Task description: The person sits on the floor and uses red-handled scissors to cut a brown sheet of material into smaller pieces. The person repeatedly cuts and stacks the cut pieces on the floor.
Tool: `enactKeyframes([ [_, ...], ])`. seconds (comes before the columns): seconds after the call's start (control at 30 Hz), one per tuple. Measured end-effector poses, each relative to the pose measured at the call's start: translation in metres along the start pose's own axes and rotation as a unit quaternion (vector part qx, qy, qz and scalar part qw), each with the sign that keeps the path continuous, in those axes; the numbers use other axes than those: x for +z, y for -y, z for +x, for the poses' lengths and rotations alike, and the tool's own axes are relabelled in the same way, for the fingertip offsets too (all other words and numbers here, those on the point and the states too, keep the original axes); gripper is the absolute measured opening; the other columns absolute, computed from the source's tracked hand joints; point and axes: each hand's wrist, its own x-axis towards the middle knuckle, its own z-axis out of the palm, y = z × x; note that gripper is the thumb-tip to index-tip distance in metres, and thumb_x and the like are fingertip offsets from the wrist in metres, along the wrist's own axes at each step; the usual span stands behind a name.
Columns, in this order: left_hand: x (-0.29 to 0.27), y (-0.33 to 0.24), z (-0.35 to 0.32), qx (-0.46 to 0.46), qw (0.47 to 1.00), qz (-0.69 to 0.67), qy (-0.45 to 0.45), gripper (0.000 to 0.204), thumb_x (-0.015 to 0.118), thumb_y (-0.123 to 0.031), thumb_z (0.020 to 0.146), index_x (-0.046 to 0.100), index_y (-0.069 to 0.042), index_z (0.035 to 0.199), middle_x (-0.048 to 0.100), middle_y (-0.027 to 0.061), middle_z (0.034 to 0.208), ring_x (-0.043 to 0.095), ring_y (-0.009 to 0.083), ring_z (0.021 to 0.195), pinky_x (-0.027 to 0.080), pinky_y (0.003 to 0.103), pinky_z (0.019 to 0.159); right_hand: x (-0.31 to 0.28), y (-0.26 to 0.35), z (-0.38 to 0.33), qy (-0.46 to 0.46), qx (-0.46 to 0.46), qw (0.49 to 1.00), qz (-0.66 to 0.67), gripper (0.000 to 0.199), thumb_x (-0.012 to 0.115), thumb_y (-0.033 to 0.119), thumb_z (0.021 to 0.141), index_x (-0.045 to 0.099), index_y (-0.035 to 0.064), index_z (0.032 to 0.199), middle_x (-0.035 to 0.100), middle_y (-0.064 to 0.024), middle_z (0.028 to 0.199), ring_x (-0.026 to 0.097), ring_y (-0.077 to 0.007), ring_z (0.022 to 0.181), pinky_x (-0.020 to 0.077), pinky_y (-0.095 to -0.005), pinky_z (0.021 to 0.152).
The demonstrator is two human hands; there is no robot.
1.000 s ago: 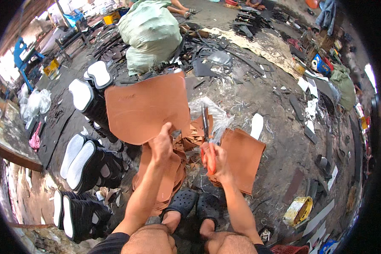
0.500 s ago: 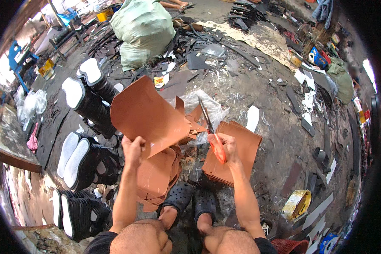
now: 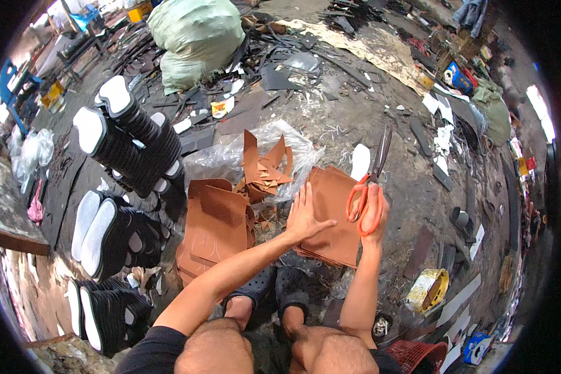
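Observation:
My left hand (image 3: 306,215) lies with fingers spread on the left part of a stack of brown sheets (image 3: 336,193), in front of my feet. At that stack's right edge, my right hand (image 3: 376,215) grips scissors (image 3: 363,215) with orange handles. Their dark blades point up and away from me. To the left sits a second pile of brown pieces (image 3: 215,224), some with rounded corners. Between and beyond the two piles, brown offcuts (image 3: 265,171) lie heaped on a clear plastic sheet (image 3: 212,161).
Stacked black soles with white tops (image 3: 128,134) and grey-topped ones (image 3: 100,234) stand at left. Beyond is a big pale green sack (image 3: 196,40). A white insole shape (image 3: 359,161) lies past the scissors. Cut yellow container (image 3: 429,290) and red basket (image 3: 417,355) are at right.
My left hand has let go of the curved brown sheet, now on the left pile, and moved right onto the other stack. The right hand and scissors have shifted right.

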Motion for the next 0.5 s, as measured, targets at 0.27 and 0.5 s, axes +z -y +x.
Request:
enactKeyframes([
  [0.27, -0.030, 0.120, -0.035, -0.082, 0.869, -0.477, 0.100, 0.068, 0.062, -0.001, 0.088, 0.030, -0.004, 0.148, 0.051, 0.0079, 0.140, 0.053, 0.0191, 0.120, 0.044, 0.033, 0.103, -0.070, -0.025, -0.026, -0.073, 0.130, 0.986, -0.070, 0.042, 0.052, 0.043, 0.099, 0.061, 0.0019, 0.095, 0.053, -0.0024, 0.057, 0.051, -0.0124, 0.043, 0.0400, -0.0266, 0.040],
  [0.5, -0.153, 0.085, -0.091, -0.118, 0.805, -0.581, 0.012, 0.080, 0.059, 0.012, 0.079, 0.027, -0.008, 0.149, 0.042, 0.0070, 0.146, 0.044, 0.0208, 0.132, 0.038, 0.034, 0.109, -0.003, -0.075, -0.046, 0.129, 0.177, 0.966, -0.135, 0.053, 0.061, 0.054, 0.092, 0.063, 0.0033, 0.106, 0.064, -0.0031, 0.077, 0.060, -0.0115, 0.058, 0.0448, -0.0254, 0.051],
])
